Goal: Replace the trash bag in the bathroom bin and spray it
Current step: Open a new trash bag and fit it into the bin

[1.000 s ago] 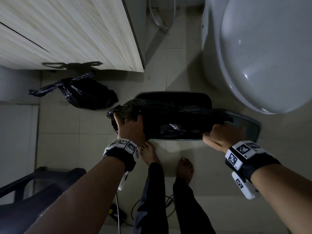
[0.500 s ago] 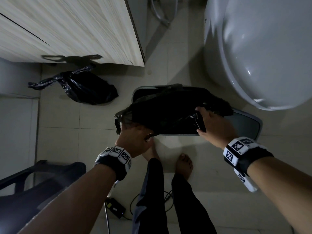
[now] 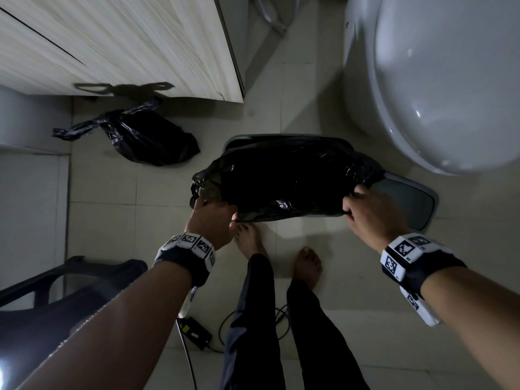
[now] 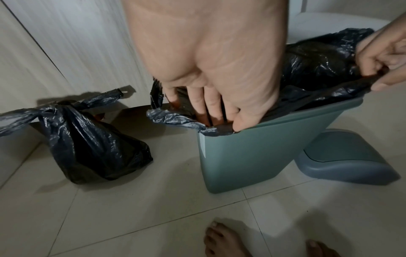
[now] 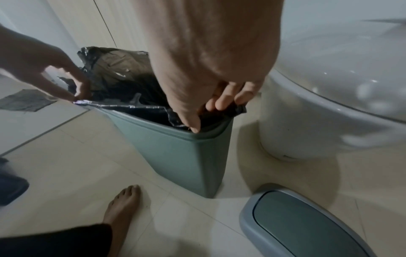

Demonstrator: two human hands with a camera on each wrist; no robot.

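Observation:
A teal plastic bin (image 4: 246,156) (image 5: 182,156) (image 3: 281,136) stands on the tiled floor in front of the toilet. A fresh black trash bag (image 3: 287,181) (image 4: 318,69) (image 5: 123,76) hangs in its mouth. My left hand (image 3: 211,218) (image 4: 211,111) pinches the bag's edge at the bin's left near corner, fingers inside the bag and thumb on the rim. My right hand (image 3: 368,212) (image 5: 211,111) pinches the bag's edge at the right near corner. The bag's near edge runs taut between both hands. No spray bottle is in view.
A tied full black bag (image 3: 146,139) (image 4: 87,149) lies on the floor to the left, by the wooden cabinet (image 3: 126,43). The bin's grey swing lid (image 3: 410,204) (image 5: 303,226) lies to the right. The toilet (image 3: 439,80) rises behind. Bare feet (image 3: 306,263) stand near.
Both hands have spread the bag's mouth wider and drawn its near edge down to the bin's rim; the right hand moved outward to the right corner.

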